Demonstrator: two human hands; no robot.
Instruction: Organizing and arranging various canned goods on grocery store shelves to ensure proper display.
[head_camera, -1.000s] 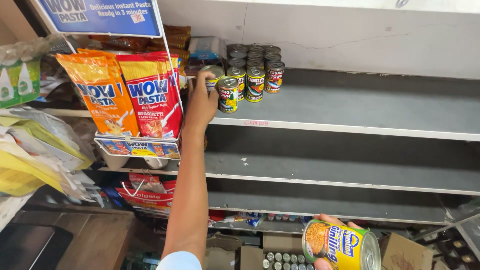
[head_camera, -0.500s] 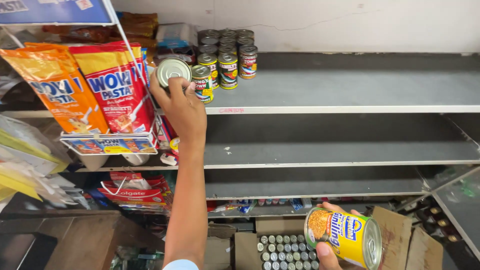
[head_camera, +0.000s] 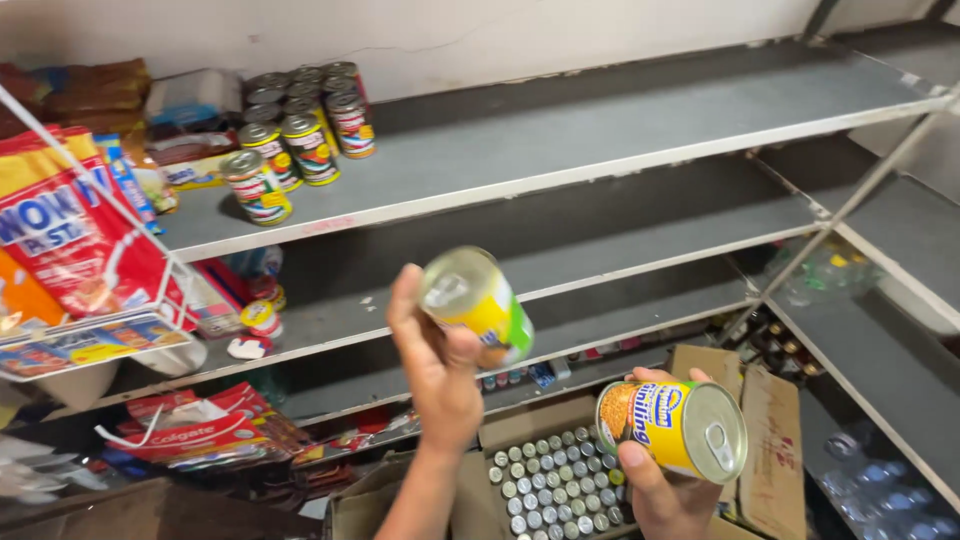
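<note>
Carton (head_camera: 520, 430) — tins (head_camera: 555, 485), seemingly upright

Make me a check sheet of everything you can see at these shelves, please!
Surface: grey top shelf, mostly bare, with more grey shelves below.
Job's things: small can with yellow-green label; large yellow can.
Clutter: stacked cans at the shelf's left end; hanging pasta packets; open carton of cans below.
Grippers: left hand holds the small can; right hand holds the large yellow can.
Cables: nothing seen.
Surroundings: pale wall behind; bottles at lower right.
</note>
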